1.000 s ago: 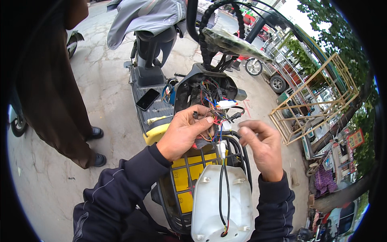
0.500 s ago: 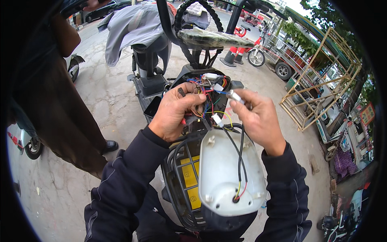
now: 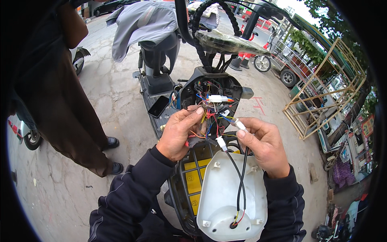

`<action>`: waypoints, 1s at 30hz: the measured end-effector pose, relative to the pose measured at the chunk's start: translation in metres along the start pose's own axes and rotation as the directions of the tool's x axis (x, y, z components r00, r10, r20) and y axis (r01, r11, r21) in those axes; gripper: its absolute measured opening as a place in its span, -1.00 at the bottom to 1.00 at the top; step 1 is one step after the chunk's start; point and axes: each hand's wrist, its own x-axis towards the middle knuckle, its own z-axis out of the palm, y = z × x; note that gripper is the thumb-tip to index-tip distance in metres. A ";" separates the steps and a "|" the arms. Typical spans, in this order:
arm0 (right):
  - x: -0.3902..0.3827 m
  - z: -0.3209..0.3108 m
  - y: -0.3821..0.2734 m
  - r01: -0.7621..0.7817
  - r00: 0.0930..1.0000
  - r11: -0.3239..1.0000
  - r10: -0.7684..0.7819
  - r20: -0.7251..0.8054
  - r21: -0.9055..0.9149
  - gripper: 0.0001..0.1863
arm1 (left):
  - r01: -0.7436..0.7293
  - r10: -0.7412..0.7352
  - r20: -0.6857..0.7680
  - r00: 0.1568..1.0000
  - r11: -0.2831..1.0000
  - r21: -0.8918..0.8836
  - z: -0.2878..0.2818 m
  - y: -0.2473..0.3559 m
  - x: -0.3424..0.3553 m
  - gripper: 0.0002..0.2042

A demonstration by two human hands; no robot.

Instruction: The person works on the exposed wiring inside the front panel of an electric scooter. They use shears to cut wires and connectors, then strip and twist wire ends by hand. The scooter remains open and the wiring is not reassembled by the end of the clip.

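Note:
Colored wires (image 3: 209, 115) spill from the open black front housing (image 3: 238, 82) of an electric scooter. My left hand (image 3: 175, 135) is closed at their left side, thumb and fingertips pinching thin wires. My right hand (image 3: 264, 143) grips a white plug connector (image 3: 240, 124) joined to blue wires. Between the hands hangs a second white connector (image 3: 221, 143) on a black cable. Two black cables run down to a pale cover panel (image 3: 231, 181), inner face up, with yellow and red wires at its hole. Another white connector (image 3: 218, 98) rests among the wires above.
Under the cover is a black wire basket (image 3: 177, 193) with a yellow box (image 3: 193, 181) inside. A phone (image 3: 158, 106) lies on the footboard. A person in dark trousers (image 3: 68, 117) stands at left. A grey jacket (image 3: 147, 24) drapes the seat; a wooden frame (image 3: 322, 92) stands right.
The view has shifted, bringing the housing and phone into plainer sight. My left fingers have moved from around a dark connector to pinching thin wires. My right hand still holds its white connector.

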 end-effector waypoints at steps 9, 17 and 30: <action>0.007 0.006 0.001 -0.163 0.978 0.957 0.188 0.084 -0.240 -0.65 | -0.048 0.049 -0.042 0.998 0.998 0.040 0.007 -0.007 -0.003 -0.78; 0.035 0.009 0.004 -0.094 0.991 0.990 0.103 0.090 -0.102 -0.76 | -0.076 0.078 -0.021 0.997 0.994 0.082 0.004 -0.008 -0.001 -0.79; 0.029 0.012 0.009 -0.084 0.993 0.974 0.099 0.064 -0.208 -0.79 | -0.058 0.042 0.094 0.995 0.983 0.177 0.005 -0.003 -0.030 -0.33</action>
